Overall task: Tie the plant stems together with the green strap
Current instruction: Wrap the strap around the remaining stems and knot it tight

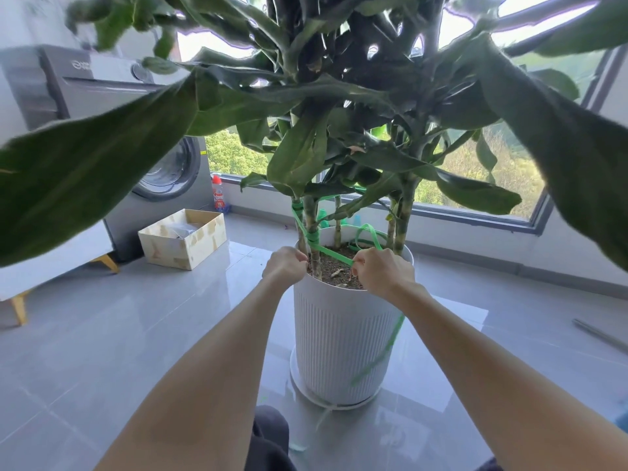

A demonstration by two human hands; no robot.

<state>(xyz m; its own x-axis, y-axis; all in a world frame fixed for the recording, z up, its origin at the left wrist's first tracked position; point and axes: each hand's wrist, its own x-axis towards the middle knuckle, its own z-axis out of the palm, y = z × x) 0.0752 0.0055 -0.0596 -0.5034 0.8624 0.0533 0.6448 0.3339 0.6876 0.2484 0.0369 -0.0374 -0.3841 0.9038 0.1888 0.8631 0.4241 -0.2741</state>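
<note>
Left hand [285, 266], right hand [380, 271]: both tight on one green strap [334, 256], one pot [339, 334].

Grey tiled floor [102, 334], bright window [475, 185]

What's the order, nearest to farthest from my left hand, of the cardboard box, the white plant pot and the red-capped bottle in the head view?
1. White plant pot: directly below the left hand, which is at its rim.
2. Cardboard box: on the floor, off to the left.
3. Red-capped bottle: farther back on the left, by the window.
</note>
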